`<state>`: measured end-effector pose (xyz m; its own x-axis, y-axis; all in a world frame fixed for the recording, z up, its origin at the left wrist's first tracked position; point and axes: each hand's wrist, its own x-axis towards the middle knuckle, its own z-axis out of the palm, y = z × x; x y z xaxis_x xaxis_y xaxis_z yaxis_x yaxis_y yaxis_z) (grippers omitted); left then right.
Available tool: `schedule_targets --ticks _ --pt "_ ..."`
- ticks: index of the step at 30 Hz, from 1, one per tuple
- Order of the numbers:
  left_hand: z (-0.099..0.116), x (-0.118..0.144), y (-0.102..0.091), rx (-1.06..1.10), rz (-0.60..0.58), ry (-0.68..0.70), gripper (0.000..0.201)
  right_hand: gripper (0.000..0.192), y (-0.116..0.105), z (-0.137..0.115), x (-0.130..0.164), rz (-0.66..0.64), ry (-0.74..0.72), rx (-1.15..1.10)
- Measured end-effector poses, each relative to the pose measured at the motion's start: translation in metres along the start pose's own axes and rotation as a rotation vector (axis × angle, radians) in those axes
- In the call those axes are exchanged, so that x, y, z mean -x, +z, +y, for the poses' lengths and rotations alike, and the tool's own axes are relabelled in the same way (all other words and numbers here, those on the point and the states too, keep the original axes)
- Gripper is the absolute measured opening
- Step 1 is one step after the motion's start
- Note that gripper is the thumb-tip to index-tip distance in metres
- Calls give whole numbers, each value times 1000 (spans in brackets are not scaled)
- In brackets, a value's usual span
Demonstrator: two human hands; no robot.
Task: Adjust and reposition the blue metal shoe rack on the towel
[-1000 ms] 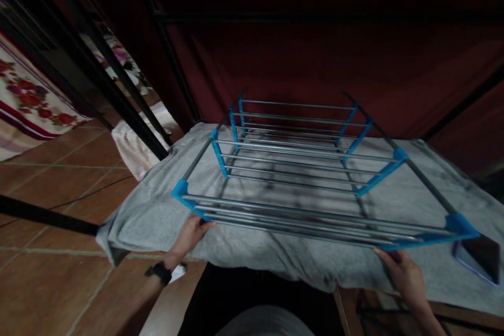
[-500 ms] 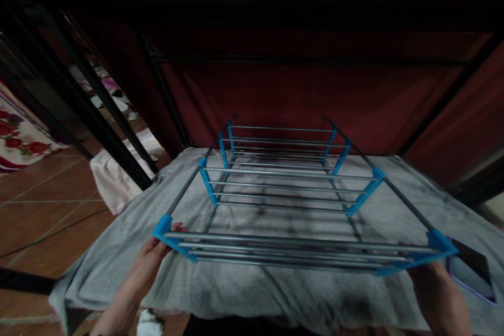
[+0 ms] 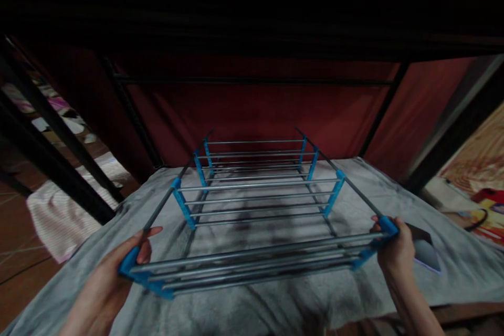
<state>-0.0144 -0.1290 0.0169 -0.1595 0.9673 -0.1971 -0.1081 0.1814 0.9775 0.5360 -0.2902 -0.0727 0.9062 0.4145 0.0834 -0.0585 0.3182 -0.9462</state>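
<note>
1. Both of my hands grip the near end of a folding rack of grey metal rods with blue plastic joints (image 3: 255,205), one hand at each near corner.
2. My left hand (image 3: 106,283) is curled around the rack's near left blue corner piece (image 3: 132,268), the thumb lying over the top of it and the fingers wrapped underneath.
3. At the far left, beyond the black metal frame bars (image 3: 59,168), a pale striped cloth (image 3: 55,215) lies on the brown tiled floor.
4. The rack lies over the middle of a grey towel-like cloth (image 3: 394,184) spread across a flat surface; its near end is raised off the cloth in my grip, and its far end reaches toward the cloth's far edge.
5. Three groups of rods run crosswise between the rack's two long side bars, each group ending in blue brackets.
6. Behind the rack hangs a dark red fabric wall (image 3: 255,110) stretched on black poles.
7. My right hand (image 3: 394,252) is closed tightly on the rack's near right blue corner piece (image 3: 388,226), fingers wrapped over it.
8. Just beside that hand, on the cloth toward its right edge, lies a flat dark phone in a pale lilac case (image 3: 425,252).
9. At the far right, past the cloth's edge, red and yellow items (image 3: 488,205) show dimly; I cannot tell what they are.
</note>
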Motion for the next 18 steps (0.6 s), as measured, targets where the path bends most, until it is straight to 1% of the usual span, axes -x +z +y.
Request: schedule_targets --ticks 3,5,7,14,18 --pt "1 5 3 96 -28 -7 41 33 5 -2 4 19 -39 20" --pt "1 9 3 116 -1 5 40 34 5 0 5 1 -79 54" --pt "1 11 4 126 2 10 40 34 4 0 3 -8 -104 67" --pt "-2 7 11 197 6 -37 43 31 15 -6 -13 -4 -159 56" --pt "-5 4 14 215 -8 -28 45 33 17 -4 -14 -36 -186 92"
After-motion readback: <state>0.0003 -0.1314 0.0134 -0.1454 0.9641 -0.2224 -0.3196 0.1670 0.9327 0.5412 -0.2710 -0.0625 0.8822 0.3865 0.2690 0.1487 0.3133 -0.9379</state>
